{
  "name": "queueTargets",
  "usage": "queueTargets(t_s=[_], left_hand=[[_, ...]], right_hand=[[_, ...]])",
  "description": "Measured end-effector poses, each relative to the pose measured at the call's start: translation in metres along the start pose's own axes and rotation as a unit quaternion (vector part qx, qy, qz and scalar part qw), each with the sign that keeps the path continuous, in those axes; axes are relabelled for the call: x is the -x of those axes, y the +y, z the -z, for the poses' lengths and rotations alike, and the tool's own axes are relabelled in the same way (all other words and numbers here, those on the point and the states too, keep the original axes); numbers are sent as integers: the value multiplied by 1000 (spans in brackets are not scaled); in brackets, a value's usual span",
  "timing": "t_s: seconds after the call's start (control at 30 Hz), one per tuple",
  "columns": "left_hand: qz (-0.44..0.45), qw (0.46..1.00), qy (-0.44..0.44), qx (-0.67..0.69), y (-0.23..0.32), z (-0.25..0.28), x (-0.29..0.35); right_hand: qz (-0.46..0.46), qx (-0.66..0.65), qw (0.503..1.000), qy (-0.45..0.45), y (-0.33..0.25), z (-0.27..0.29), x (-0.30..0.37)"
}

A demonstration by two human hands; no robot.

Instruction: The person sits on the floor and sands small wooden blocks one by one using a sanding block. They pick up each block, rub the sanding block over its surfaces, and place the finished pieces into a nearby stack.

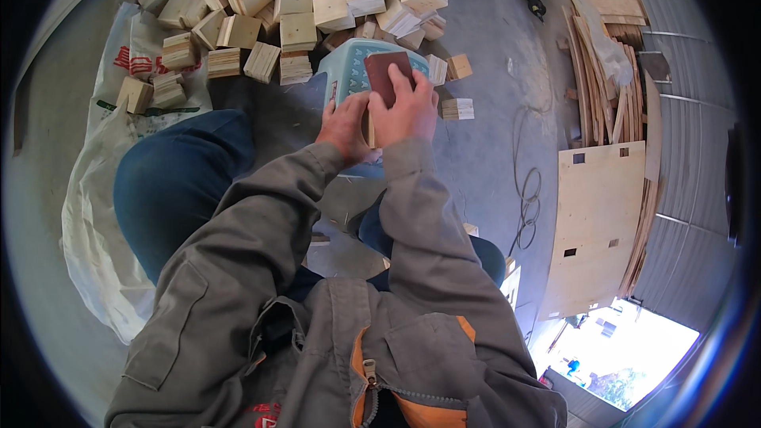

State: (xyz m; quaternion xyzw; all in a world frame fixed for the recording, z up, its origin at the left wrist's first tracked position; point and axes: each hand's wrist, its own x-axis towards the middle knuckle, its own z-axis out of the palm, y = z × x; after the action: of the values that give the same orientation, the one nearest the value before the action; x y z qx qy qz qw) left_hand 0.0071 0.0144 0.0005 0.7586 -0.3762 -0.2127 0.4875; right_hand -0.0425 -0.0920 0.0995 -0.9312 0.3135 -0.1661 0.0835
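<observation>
Both of my hands are together over a light-blue plastic stool (336, 71) between my knees. My left hand (342, 125) is closed around a wooden block (368, 128), of which only a narrow pale strip shows between the hands. My right hand (408, 109) grips a flat reddish-brown rectangular piece (384, 73) that looks like a sanding block, with fingers over its face and the thumb at its near left edge. The brown piece is above the stool's patterned top, at the far end of the wooden block. My palms hide most of the wooden block.
A heap of layered wooden blocks (297, 30) lies just beyond the stool. Two loose blocks (457, 108) sit to its right. A white plastic sack (107, 166) spreads at left. Coiled cable (529, 206) lies on the floor at right, before stacked boards (598, 218).
</observation>
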Motion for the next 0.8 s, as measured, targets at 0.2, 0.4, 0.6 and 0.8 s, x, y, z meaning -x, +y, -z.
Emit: queueTargets(t_s=[0.2,0.4,0.6,0.8], left_hand=[[-3,1000,-5,4,7,3,-1],[-15,999,26,12,2,-1,-2],[-23,999,31,18,1,-1,-2],[-24,999,32,-3,-1,-4,-1]], right_hand=[[13,1,1000,-1,10,-2,-2],[56,-35,998,-9,12,36,90],[75,-45,996,-7,15,52,126],[68,-35,996,36,16,29,70]])
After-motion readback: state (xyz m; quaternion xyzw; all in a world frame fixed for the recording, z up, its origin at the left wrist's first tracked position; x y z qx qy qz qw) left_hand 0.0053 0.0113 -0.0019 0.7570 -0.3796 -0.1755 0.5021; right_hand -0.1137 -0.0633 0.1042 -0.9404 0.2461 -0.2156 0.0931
